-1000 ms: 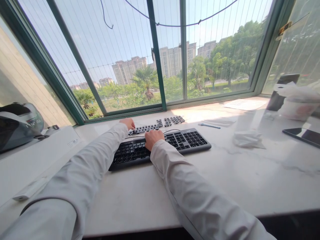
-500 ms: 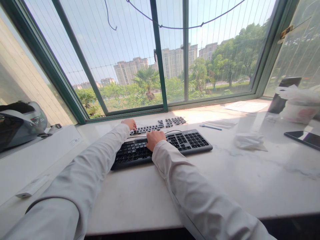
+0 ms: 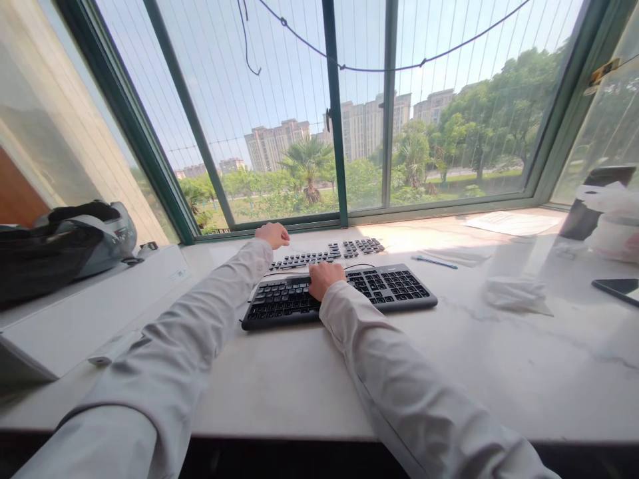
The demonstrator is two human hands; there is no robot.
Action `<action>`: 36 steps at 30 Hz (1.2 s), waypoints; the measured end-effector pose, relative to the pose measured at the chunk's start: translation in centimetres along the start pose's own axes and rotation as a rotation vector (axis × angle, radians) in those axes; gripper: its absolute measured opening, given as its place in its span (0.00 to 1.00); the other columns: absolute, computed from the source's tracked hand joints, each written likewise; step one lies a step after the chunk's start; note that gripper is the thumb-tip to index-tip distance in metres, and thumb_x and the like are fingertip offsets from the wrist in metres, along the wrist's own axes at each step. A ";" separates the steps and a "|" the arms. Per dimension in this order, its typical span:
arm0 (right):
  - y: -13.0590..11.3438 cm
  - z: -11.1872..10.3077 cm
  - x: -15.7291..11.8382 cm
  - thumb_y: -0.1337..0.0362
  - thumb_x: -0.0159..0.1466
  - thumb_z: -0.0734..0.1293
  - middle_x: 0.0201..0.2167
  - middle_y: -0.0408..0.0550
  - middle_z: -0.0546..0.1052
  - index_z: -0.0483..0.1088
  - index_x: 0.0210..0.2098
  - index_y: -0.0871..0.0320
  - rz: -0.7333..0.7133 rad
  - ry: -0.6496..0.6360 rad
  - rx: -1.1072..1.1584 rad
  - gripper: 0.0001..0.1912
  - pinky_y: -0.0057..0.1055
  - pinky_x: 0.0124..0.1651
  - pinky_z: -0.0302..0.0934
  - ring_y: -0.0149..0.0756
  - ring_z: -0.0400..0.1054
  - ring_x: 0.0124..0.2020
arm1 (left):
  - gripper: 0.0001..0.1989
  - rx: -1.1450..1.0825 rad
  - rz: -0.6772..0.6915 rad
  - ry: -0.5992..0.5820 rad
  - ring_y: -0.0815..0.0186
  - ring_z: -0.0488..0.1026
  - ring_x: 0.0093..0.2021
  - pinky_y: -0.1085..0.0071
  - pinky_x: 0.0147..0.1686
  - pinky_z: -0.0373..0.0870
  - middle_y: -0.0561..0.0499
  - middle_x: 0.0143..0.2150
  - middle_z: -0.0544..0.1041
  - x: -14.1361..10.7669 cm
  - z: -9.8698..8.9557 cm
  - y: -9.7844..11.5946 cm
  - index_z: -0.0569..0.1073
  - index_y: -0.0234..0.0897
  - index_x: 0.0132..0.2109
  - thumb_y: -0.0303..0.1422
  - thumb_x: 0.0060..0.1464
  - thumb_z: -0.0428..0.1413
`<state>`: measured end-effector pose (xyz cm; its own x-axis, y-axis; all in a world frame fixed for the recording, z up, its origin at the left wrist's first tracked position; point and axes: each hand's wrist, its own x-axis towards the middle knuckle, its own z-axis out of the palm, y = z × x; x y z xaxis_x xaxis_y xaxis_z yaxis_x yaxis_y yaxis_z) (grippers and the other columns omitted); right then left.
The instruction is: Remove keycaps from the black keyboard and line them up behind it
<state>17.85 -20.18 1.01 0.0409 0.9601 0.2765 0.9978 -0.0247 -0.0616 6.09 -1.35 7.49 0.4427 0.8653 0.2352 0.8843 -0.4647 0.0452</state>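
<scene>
A black keyboard (image 3: 394, 291) lies at a slant across the worktop, with bare switch positions showing on its right part. My right hand (image 3: 325, 279) rests over its middle, fingers curled down and closed; whatever they grip is hidden beneath them. Behind the keyboard, loose black keycaps (image 3: 363, 247) are laid out in rows. My left hand (image 3: 272, 235) hovers at the left end of those rows, near the window, with thumb and fingers pinched together. Anything between its fingertips is too small to make out.
A blue pen (image 3: 435, 262), crumpled white plastic (image 3: 516, 294) and a phone (image 3: 619, 290) lie to the right. At the left stand a white box (image 3: 94, 313) and a dark bag (image 3: 74, 249). The window frame (image 3: 269, 225) bounds the worktop's back.
My left hand has lifted up and away from the loose keycaps. My right hand stays on the keyboard's middle. The whole view has shifted, so things appear farther right.
</scene>
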 end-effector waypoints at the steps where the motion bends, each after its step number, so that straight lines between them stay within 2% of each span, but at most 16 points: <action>1: 0.1 0.0 0.0 0.65 0.55 0.63 0.39 0.56 0.76 0.70 0.42 0.58 0.003 0.005 -0.011 0.15 0.37 0.39 0.60 0.45 0.71 0.42 | 0.15 -0.024 0.002 0.020 0.63 0.74 0.40 0.68 0.45 0.66 0.52 0.41 0.79 -0.9 -0.6 0.3 0.79 0.46 0.40 0.44 0.44 0.61; 4: 0.3 0.0 -0.1 0.64 0.56 0.62 0.38 0.56 0.76 0.68 0.43 0.58 0.025 0.019 -0.028 0.15 0.38 0.39 0.59 0.46 0.70 0.42 | 0.14 -0.082 0.003 0.054 0.64 0.74 0.38 0.69 0.44 0.67 0.53 0.39 0.79 -4.1 -2.0 1.0 0.79 0.47 0.40 0.45 0.46 0.59; 7: 0.6 0.1 0.0 0.64 0.57 0.61 0.38 0.55 0.76 0.68 0.43 0.57 0.051 0.014 -0.037 0.15 0.37 0.38 0.59 0.45 0.70 0.40 | 0.14 -0.073 -0.011 0.010 0.63 0.74 0.39 0.70 0.42 0.67 0.51 0.35 0.79 -7.2 -2.3 0.8 0.80 0.46 0.38 0.45 0.44 0.59; 10: 0.8 0.1 0.0 0.64 0.56 0.62 0.37 0.56 0.76 0.69 0.42 0.57 0.056 0.007 -0.046 0.14 0.37 0.37 0.58 0.45 0.70 0.38 | 0.14 -0.027 -0.078 -0.017 0.60 0.73 0.40 0.69 0.41 0.67 0.49 0.39 0.79 -9.7 -1.4 -0.5 0.80 0.46 0.37 0.45 0.44 0.59; 13: 0.8 0.3 0.1 0.63 0.56 0.62 0.37 0.55 0.76 0.69 0.43 0.55 0.057 0.024 -0.013 0.15 0.37 0.37 0.58 0.44 0.70 0.37 | 0.15 -0.044 -0.099 0.009 0.60 0.73 0.40 0.68 0.39 0.67 0.48 0.41 0.79 -11.4 0.0 -2.3 0.80 0.46 0.37 0.46 0.48 0.55; 15: 0.9 0.3 0.2 0.62 0.57 0.61 0.35 0.54 0.76 0.70 0.44 0.54 0.076 0.070 0.040 0.15 0.36 0.37 0.57 0.44 0.70 0.36 | 0.16 -0.112 -0.007 0.004 0.61 0.73 0.38 0.69 0.38 0.67 0.50 0.39 0.79 -12.0 0.7 -3.3 0.80 0.45 0.37 0.47 0.49 0.54; 18: 1.1 0.3 0.4 0.60 0.58 0.60 0.33 0.52 0.76 0.72 0.40 0.53 0.129 0.169 0.168 0.13 0.34 0.35 0.56 0.44 0.69 0.36 | 0.17 -0.230 0.218 -0.021 0.64 0.73 0.38 0.72 0.39 0.66 0.52 0.36 0.79 -12.4 1.2 -4.2 0.80 0.44 0.37 0.48 0.48 0.55; 22: 1.2 0.3 0.9 0.56 0.59 0.60 0.29 0.50 0.75 0.74 0.34 0.55 0.157 0.285 0.467 0.14 0.32 0.35 0.54 0.40 0.67 0.33 | 0.18 -0.342 0.381 -0.073 0.65 0.73 0.37 0.74 0.38 0.65 0.52 0.35 0.79 -12.4 1.2 -4.3 0.80 0.42 0.38 0.48 0.47 0.56; 26: 0.1 0.6 1.4 0.50 0.59 0.60 0.23 0.45 0.70 0.74 0.31 0.57 0.135 0.330 0.979 0.19 0.30 0.33 0.53 0.34 0.62 0.28 | 0.19 -0.363 0.435 -0.145 0.66 0.73 0.35 0.75 0.36 0.65 0.52 0.34 0.80 -12.5 1.5 -3.7 0.80 0.41 0.38 0.49 0.46 0.57; 29: -1.5 1.0 1.6 0.48 0.56 0.64 0.17 0.39 0.60 0.72 0.32 0.59 0.093 0.277 1.408 0.19 0.28 0.27 0.49 0.29 0.54 0.22 | 0.19 -0.412 0.482 -0.155 0.66 0.73 0.37 0.75 0.38 0.64 0.54 0.36 0.80 -12.7 1.7 -3.1 0.79 0.42 0.40 0.49 0.48 0.56; 31: -2.7 1.1 1.5 0.50 0.53 0.67 0.17 0.37 0.55 0.71 0.33 0.59 0.043 0.222 1.634 0.18 0.27 0.25 0.46 0.26 0.49 0.20 | 0.19 -0.462 0.522 -0.183 0.67 0.73 0.38 0.76 0.40 0.64 0.54 0.37 0.80 -12.8 1.8 -2.6 0.79 0.43 0.42 0.48 0.49 0.56; 36: -4.7 1.0 0.9 0.54 0.51 0.70 0.19 0.36 0.55 0.70 0.32 0.59 0.023 0.086 1.938 0.16 0.26 0.24 0.48 0.25 0.49 0.20 | 0.14 -0.539 0.567 -0.219 0.68 0.73 0.38 0.76 0.41 0.64 0.53 0.36 0.80 -13.0 2.0 -1.9 0.79 0.39 0.40 0.40 0.50 0.57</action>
<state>13.14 -18.89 0.62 0.1135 0.9485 0.2957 -0.4042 0.3159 -0.8584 -1.06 -11.31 2.38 0.8704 0.4622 0.1697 0.3485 -0.8217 0.4510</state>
